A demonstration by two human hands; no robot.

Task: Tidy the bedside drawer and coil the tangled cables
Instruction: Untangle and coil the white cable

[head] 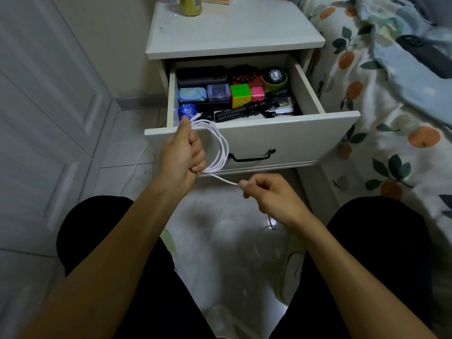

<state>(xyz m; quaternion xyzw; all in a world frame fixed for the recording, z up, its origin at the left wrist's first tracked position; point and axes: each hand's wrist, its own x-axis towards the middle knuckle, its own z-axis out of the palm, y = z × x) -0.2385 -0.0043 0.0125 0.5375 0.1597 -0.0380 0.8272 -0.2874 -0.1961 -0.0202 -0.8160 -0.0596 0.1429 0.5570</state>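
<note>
Our left hand (182, 152) grips the coiled white cable (221, 148) at centre frame, before the open drawer (252, 135). Our right hand (271, 196) pinches its loose end.

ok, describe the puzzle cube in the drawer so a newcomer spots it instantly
Look in the open drawer of the white nightstand beside the bed. The puzzle cube sits mid-drawer, between a clear purple box and a small pink cube. Only it has green and yellow gridded faces.
</note>
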